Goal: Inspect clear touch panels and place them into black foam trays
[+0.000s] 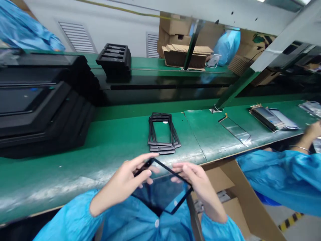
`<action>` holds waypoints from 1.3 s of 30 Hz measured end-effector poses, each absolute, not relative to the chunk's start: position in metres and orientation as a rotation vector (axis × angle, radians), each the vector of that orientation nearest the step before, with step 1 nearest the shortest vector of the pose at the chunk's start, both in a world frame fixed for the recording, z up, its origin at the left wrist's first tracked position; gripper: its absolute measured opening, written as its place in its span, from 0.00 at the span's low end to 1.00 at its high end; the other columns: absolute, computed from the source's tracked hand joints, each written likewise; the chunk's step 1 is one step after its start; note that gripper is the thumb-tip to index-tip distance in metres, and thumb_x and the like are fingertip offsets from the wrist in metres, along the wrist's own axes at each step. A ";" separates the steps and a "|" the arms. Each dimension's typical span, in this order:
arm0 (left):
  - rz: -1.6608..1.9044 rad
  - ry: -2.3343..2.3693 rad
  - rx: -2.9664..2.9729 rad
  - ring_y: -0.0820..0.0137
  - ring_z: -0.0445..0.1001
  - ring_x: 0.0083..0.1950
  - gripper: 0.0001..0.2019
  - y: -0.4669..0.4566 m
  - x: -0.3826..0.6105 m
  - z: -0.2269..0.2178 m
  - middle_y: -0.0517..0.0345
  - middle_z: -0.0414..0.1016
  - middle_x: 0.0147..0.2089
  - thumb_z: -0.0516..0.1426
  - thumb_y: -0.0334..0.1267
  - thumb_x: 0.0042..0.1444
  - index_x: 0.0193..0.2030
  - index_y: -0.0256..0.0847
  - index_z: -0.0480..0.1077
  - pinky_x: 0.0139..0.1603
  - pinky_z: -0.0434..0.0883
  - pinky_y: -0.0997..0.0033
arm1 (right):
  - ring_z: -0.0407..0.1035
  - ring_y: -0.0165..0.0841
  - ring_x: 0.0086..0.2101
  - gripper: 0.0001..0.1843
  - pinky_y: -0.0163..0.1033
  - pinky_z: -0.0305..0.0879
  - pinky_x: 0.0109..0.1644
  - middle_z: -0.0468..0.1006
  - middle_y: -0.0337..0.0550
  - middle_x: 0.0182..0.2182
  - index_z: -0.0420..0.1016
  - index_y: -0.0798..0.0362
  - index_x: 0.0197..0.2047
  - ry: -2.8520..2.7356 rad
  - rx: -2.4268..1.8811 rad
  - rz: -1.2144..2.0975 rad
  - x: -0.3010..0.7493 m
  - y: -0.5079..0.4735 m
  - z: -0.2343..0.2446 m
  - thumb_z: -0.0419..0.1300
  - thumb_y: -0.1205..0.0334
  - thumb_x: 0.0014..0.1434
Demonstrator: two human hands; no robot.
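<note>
Above my lap, in front of the bench edge, I hold a black-bordered glass touch panel (pixel 163 190) tilted between both hands. My left hand (pixel 124 180) grips its upper left corner, thumb on the near side and fingers behind. My right hand (pixel 199 179) closes on the upper right edge, its fingertips partly behind the border. Bluish clothing shows through the glass. On the green bench just beyond lies a loose, slightly fanned stack of black plastic frames (pixel 163 147). Farther right rests a single clear glass panel (pixel 234 130) with a small orange flex tail.
Black trays (pixel 42 124) are stacked high at left, with a smaller tray stack (pixel 115 60) behind. A green post (pixel 233 88) rises from the bench. Panel stacks (pixel 272 118) lie at right. An open cardboard box (pixel 253 201) stands below, beside a co-worker's blue sleeve (pixel 281 174).
</note>
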State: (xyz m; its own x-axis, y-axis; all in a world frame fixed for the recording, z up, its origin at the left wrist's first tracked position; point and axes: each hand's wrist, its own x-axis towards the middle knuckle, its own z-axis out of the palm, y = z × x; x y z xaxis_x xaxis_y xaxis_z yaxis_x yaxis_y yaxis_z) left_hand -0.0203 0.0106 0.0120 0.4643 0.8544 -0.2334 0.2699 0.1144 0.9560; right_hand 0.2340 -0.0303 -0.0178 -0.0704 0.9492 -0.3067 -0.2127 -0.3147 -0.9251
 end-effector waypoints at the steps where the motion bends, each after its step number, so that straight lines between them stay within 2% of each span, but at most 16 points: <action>1: 0.649 1.096 1.315 0.62 0.86 0.37 0.25 0.011 -0.024 0.009 0.47 0.86 0.50 0.59 0.47 0.69 0.70 0.46 0.67 0.31 0.79 0.72 | 0.86 0.43 0.32 0.25 0.43 0.80 0.38 0.90 0.53 0.35 0.87 0.55 0.42 -0.885 -1.281 1.554 0.243 -0.032 -0.022 0.69 0.39 0.61; 4: 0.835 1.165 1.105 0.61 0.86 0.35 0.29 0.008 -0.031 -0.001 0.43 0.86 0.49 0.63 0.49 0.66 0.68 0.41 0.64 0.27 0.78 0.72 | 0.84 0.44 0.27 0.25 0.42 0.79 0.33 0.88 0.53 0.28 0.87 0.55 0.37 -0.784 -1.341 1.472 0.257 -0.038 -0.036 0.70 0.37 0.60; 8: 0.948 1.220 1.058 0.61 0.86 0.34 0.30 0.001 -0.031 -0.009 0.43 0.86 0.47 0.65 0.50 0.64 0.66 0.40 0.63 0.27 0.78 0.71 | 0.82 0.45 0.25 0.27 0.45 0.79 0.31 0.86 0.52 0.24 0.85 0.54 0.28 -0.758 -1.365 1.341 0.250 -0.037 -0.043 0.68 0.37 0.60; 16: 0.979 1.234 1.015 0.60 0.86 0.33 0.30 -0.008 -0.030 -0.010 0.45 0.87 0.45 0.67 0.50 0.62 0.65 0.42 0.64 0.25 0.79 0.70 | 0.77 0.38 0.19 0.24 0.39 0.75 0.26 0.84 0.45 0.21 0.82 0.51 0.27 -0.815 -1.397 1.040 0.235 -0.041 -0.034 0.67 0.39 0.63; 19: 1.005 1.252 0.993 0.59 0.86 0.32 0.30 -0.009 -0.030 -0.015 0.46 0.87 0.45 0.67 0.50 0.61 0.65 0.42 0.65 0.25 0.79 0.70 | 0.78 0.36 0.19 0.22 0.37 0.74 0.26 0.85 0.44 0.22 0.84 0.52 0.32 -0.777 -1.355 1.042 0.234 -0.044 -0.037 0.66 0.41 0.66; 22: 1.010 1.271 1.007 0.59 0.86 0.32 0.30 -0.008 -0.031 -0.021 0.44 0.87 0.47 0.66 0.50 0.62 0.66 0.42 0.64 0.24 0.79 0.69 | 0.81 0.37 0.23 0.20 0.38 0.78 0.30 0.87 0.44 0.26 0.85 0.52 0.46 -0.747 -1.284 1.101 0.233 -0.045 -0.037 0.67 0.43 0.65; 24: 1.040 1.292 1.131 0.56 0.87 0.41 0.29 -0.005 -0.033 -0.023 0.40 0.83 0.57 0.64 0.48 0.65 0.68 0.44 0.63 0.32 0.83 0.64 | 0.83 0.37 0.25 0.21 0.38 0.79 0.34 0.89 0.45 0.28 0.83 0.52 0.50 -0.761 -1.293 1.097 0.230 -0.046 -0.033 0.70 0.45 0.63; 25: 1.070 1.322 1.262 0.53 0.86 0.50 0.29 -0.003 -0.033 -0.022 0.40 0.79 0.64 0.63 0.47 0.65 0.70 0.45 0.63 0.43 0.84 0.59 | 0.84 0.37 0.25 0.20 0.38 0.80 0.35 0.89 0.45 0.29 0.83 0.52 0.50 -0.772 -1.310 1.087 0.229 -0.048 -0.031 0.71 0.46 0.62; 26: 1.096 1.355 1.439 0.51 0.81 0.60 0.29 0.000 -0.033 -0.020 0.41 0.74 0.69 0.63 0.44 0.65 0.71 0.47 0.64 0.55 0.81 0.52 | 0.84 0.37 0.25 0.19 0.37 0.80 0.36 0.89 0.46 0.29 0.83 0.52 0.49 -0.785 -1.325 1.081 0.227 -0.049 -0.029 0.72 0.47 0.62; 28: 1.067 1.362 1.859 0.49 0.70 0.72 0.28 0.008 -0.032 -0.015 0.48 0.71 0.73 0.64 0.41 0.64 0.70 0.50 0.69 0.75 0.62 0.41 | 0.84 0.37 0.25 0.18 0.37 0.80 0.34 0.89 0.47 0.29 0.83 0.52 0.47 -0.812 -1.336 1.084 0.223 -0.052 -0.027 0.71 0.46 0.63; 29: 0.992 1.324 2.042 0.50 0.69 0.72 0.25 0.013 -0.032 -0.011 0.52 0.74 0.70 0.64 0.40 0.64 0.67 0.52 0.73 0.79 0.52 0.38 | 0.84 0.38 0.25 0.18 0.37 0.80 0.33 0.89 0.47 0.29 0.83 0.52 0.47 -0.827 -1.342 1.089 0.221 -0.054 -0.026 0.71 0.46 0.63; 31: 0.804 1.187 2.245 0.52 0.76 0.66 0.16 0.022 -0.029 -0.004 0.56 0.84 0.59 0.63 0.41 0.65 0.58 0.54 0.81 0.80 0.46 0.37 | 0.84 0.39 0.25 0.19 0.39 0.81 0.33 0.89 0.48 0.29 0.83 0.52 0.48 -0.851 -1.369 1.083 0.218 -0.057 -0.027 0.70 0.46 0.63; 34: 0.705 1.059 2.277 0.58 0.84 0.51 0.11 0.031 -0.028 0.002 0.58 0.89 0.46 0.61 0.43 0.68 0.50 0.54 0.85 0.78 0.55 0.42 | 0.85 0.42 0.26 0.21 0.41 0.82 0.33 0.89 0.49 0.30 0.83 0.53 0.49 -0.861 -1.440 1.052 0.216 -0.061 -0.029 0.69 0.45 0.64; 36: 0.739 1.024 2.285 0.60 0.85 0.47 0.11 0.032 -0.028 0.002 0.58 0.89 0.45 0.60 0.42 0.69 0.49 0.52 0.85 0.74 0.62 0.47 | 0.85 0.43 0.26 0.21 0.42 0.82 0.33 0.89 0.50 0.30 0.83 0.54 0.49 -0.852 -1.468 1.043 0.217 -0.062 -0.030 0.69 0.44 0.64; 39: 0.739 1.003 2.334 0.59 0.86 0.47 0.13 0.026 -0.027 0.000 0.56 0.89 0.47 0.58 0.39 0.70 0.52 0.50 0.85 0.68 0.69 0.51 | 0.84 0.41 0.25 0.20 0.42 0.82 0.33 0.89 0.49 0.29 0.84 0.53 0.49 -0.835 -1.468 1.051 0.217 -0.063 -0.030 0.69 0.46 0.64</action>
State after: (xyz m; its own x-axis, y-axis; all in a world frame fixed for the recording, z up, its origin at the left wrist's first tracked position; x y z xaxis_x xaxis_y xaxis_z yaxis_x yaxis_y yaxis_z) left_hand -0.0273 0.0262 -0.0001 0.5835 0.7613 0.2826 0.4955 -0.6095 0.6188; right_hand 0.2169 -0.0625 -0.0301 0.3596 0.9184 -0.1649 -0.0474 -0.1585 -0.9862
